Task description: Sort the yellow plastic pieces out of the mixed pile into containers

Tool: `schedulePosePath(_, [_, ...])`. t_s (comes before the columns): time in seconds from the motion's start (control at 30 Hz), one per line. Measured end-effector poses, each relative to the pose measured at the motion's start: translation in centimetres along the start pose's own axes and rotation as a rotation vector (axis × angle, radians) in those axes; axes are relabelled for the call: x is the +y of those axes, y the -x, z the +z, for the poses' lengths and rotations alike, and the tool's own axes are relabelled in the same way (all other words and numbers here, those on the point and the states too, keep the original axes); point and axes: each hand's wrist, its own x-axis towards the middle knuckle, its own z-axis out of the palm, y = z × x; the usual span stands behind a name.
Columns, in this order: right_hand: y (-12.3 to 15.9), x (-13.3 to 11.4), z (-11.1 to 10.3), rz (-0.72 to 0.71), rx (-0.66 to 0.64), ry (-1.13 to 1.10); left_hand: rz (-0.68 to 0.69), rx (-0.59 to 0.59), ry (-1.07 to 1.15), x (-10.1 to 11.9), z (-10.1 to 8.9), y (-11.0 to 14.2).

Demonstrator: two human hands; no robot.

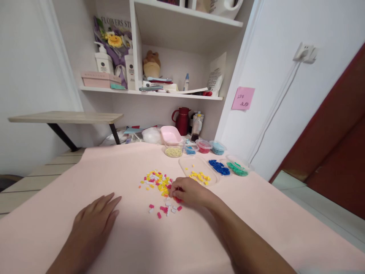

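My left hand [95, 219] lies on the pink tablecloth with its fingers stretched out and holds nothing. Over the right edge of a loose pile of small plastic pieces [156, 182], my right hand [188, 191] has its fingers curled down and pinched. Whatever is between those fingertips is hidden. Yellow, white, pink and a few orange pieces make up the pile. Nearer to me lies a smaller scatter of pink and white pieces [164, 209]. Just beyond my right hand, a shallow clear tray [185, 163] holds yellow pieces [201, 177].
Dark blue pieces [219, 167] and a tub of green pieces [238, 169] stand at the right. Further tubs with cream [173, 152], blue [190, 150], red [203, 146] and light blue contents [217, 147] line the back, near a pink basin [171, 135] and a red jug [182, 121].
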Motion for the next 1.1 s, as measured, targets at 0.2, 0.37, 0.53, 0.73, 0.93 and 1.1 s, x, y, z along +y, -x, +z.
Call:
schedulePosePath(0.2, [0.0, -0.3, 0.1, 0.017, 0.076, 0.006, -0.02, -0.014, -0.011, 0.1, -0.1, 0.0])
schedulePosePath(0.37, [-0.1, 0.1, 0.6, -0.001, 0.028, -0.076, -0.021, -0.015, -0.002, 0.2, -0.2, 0.0])
schedulePosePath(0.53, [-0.5, 0.5, 0.7, 0.023, 0.118, -0.096, -0.026, 0.004, 0.024, 0.1, 0.0, -0.1])
schedulePosePath(0.73, [-0.7, 0.4, 1.2, -0.026, 0.105, -0.028, -0.015, 0.015, 0.02, 0.0, 0.1, 0.0])
schedulePosePath(0.93, [-0.8, 0.0, 1.7, -0.085, 0.076, -0.017, -0.017, -0.014, -0.026, -0.1, 0.2, -0.1])
schedulePosePath(1.1, [-1.0, 0.1, 1.5, -0.061, 0.067, 0.029, -0.003, -0.004, -0.039, -0.3, 0.4, -0.1])
